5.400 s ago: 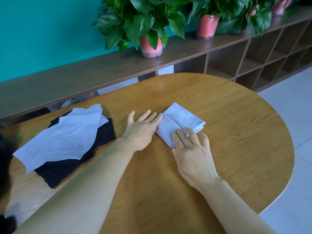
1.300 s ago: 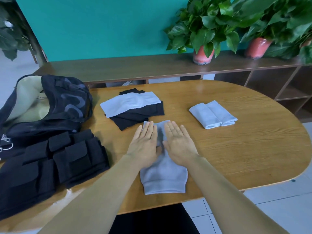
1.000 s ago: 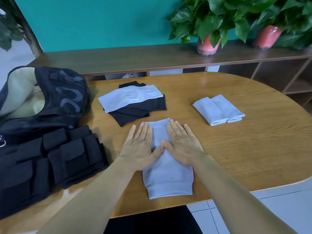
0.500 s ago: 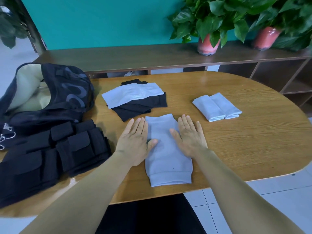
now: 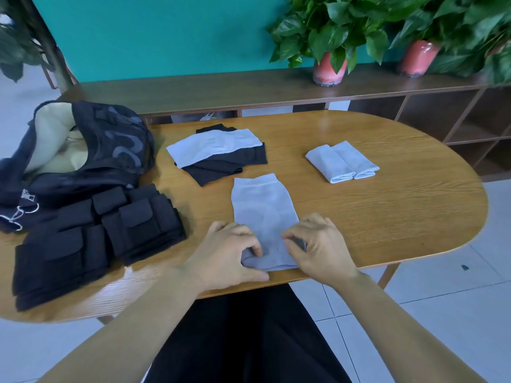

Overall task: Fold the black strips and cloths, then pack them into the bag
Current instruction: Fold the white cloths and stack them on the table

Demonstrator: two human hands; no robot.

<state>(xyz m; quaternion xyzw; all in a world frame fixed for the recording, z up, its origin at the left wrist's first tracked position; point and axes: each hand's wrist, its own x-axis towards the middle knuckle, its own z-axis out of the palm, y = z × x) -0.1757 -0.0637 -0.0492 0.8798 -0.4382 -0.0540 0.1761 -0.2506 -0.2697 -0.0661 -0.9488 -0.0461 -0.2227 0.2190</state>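
Bright, even daylight; soft glare on the oval wooden worktop (image 5: 387, 205); wide-angle bending and slight blur at edges.

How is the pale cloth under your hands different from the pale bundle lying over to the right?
The cloth under the hands lies spread out long and flat in a single piece; the bundle on the right is folded into two compact rolls side by side. The left hand and right hand pinch the near end of the long cloth, while nothing touches the bundle. Both are pale blue-grey and lie on the wooden table.

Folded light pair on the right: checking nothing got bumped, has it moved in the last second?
No. The folded light pair lies in the same spot on the table.
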